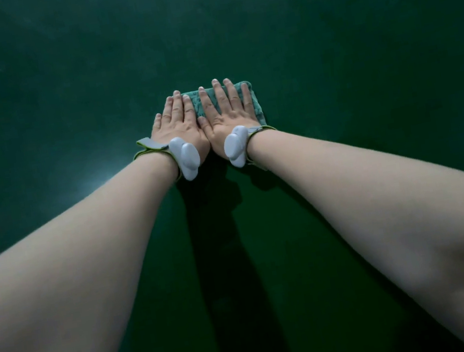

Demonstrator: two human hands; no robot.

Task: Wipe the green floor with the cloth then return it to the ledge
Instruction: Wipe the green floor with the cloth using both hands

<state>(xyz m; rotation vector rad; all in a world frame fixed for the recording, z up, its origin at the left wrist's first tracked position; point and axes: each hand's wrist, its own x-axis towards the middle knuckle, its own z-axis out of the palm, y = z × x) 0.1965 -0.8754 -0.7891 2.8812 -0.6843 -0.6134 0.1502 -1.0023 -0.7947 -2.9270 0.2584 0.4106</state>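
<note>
Both hands, L & R, fingers spread flat on cloth, green floor.

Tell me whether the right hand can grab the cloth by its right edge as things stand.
Probably yes. The right hand already lies flat on the cloth, fingers spread, beside the left hand. The cloth's right edge shows bare just past the little finger, with only green floor next to it.

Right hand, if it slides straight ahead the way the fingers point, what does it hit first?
Nothing that shows. The right hand lies flat on the cloth, fingers pointing away from the person. Beyond the cloth's far edge lies only bare green floor, though that end is dim.
</note>
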